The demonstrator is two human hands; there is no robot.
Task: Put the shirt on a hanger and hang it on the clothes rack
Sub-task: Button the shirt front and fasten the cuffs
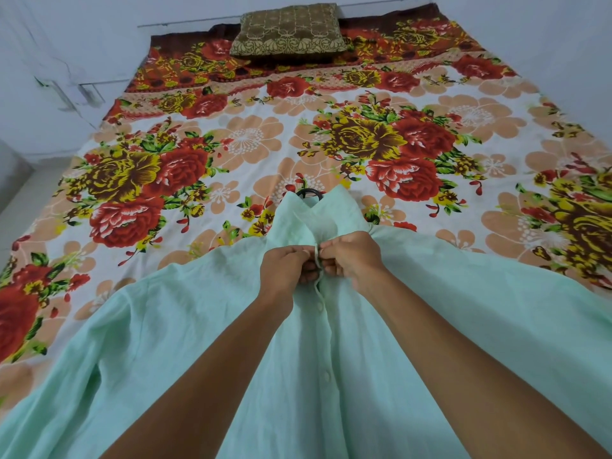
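The pale mint-green button-front cotton shirt (185, 326) lies spread on the flower-printed bed (397, 127), a black hanger hook (309, 193) poking from its collar. Left hand (287, 268) and right hand (352, 258) pinch the placket just below that collar.

Hanger mostly hidden under the shirt

Only the hanger's (308, 192) dark hook shows above the shirt (172, 326) collar; the shirt's hem and sleeve ends run off the bottom edge.
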